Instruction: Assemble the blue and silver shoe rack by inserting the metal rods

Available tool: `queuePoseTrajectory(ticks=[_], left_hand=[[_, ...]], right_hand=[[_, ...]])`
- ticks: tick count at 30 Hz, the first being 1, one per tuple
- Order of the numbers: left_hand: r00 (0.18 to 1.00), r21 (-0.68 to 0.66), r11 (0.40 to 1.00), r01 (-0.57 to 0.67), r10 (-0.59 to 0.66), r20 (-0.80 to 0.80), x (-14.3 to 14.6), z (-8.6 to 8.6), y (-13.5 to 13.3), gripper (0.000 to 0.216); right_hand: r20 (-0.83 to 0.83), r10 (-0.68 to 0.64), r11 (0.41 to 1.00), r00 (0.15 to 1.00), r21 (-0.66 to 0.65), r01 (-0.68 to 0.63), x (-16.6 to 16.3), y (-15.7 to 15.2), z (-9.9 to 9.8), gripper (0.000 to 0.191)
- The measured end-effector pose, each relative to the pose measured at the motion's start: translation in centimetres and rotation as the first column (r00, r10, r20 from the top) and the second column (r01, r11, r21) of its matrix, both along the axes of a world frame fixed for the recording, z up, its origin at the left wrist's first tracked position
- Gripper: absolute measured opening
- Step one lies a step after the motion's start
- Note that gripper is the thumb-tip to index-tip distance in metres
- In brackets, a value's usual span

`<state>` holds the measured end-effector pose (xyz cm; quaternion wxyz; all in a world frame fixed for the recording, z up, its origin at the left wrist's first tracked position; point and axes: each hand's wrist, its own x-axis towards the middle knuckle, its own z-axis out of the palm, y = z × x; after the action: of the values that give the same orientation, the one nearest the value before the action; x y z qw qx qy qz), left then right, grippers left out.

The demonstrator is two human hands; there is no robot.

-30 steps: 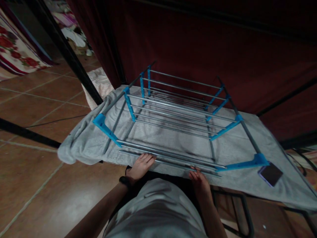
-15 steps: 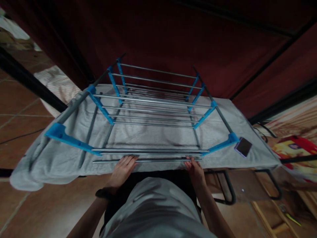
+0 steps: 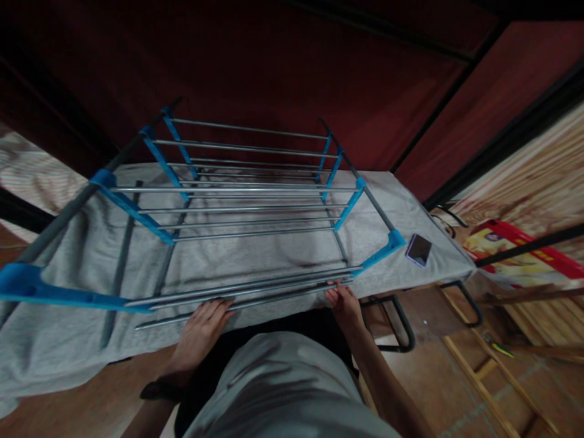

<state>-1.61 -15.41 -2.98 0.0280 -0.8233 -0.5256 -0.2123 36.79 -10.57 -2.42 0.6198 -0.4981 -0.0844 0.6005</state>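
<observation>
A rack frame of grey metal tubes with blue plastic brackets lies over the grey cloth. A loose metal rod runs along its near side, roughly parallel to two rods at the front brackets. My left hand is closed over this rod left of its middle, fingers curled over the top. Near the rod's right end, my right hand pinches it between thumb and fingers. The front right bracket sits just beyond my right hand. Fingertip undersides are hidden.
A grey cloth covers the narrow surface under the rack. A phone lies on its right part. Dark red fabric rises behind. At the right are a red and yellow package and a wooden frame on the floor.
My view has swung to the right, so the rack appears further left and more tilted. Both hands remain on the loose rod, which still lies at the near edge.
</observation>
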Motion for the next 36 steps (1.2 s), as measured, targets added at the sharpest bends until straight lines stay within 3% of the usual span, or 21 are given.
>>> queuePoseTrajectory(ticks=[12,21,29,36], left_hand=[[0.998,0.021,0.999,-0.05,0.05,-0.036,-1.0,0.0,-0.6,0.026],[0.995,0.004,0.996,-0.088,0.088,-0.054,-0.4,-0.1,-1.0,0.025],[0.996,-0.059,0.994,-0.093,0.092,-0.007,0.1,0.0,-0.8,0.027],[0.993,-0.055,0.991,-0.122,0.121,-0.014,0.3,-0.1,-0.8,0.028]], right_hand=[[0.021,-0.061,0.995,0.998,-0.08,0.062,1.5,0.3,-0.2,0.025],[0.033,0.01,0.997,0.999,-0.077,-0.008,1.8,0.1,-0.5,0.014],[0.052,0.095,0.993,0.994,-0.081,-0.091,1.4,0.0,-0.2,0.018],[0.054,0.078,0.994,0.995,-0.083,-0.074,1.2,0.0,-0.4,0.017]])
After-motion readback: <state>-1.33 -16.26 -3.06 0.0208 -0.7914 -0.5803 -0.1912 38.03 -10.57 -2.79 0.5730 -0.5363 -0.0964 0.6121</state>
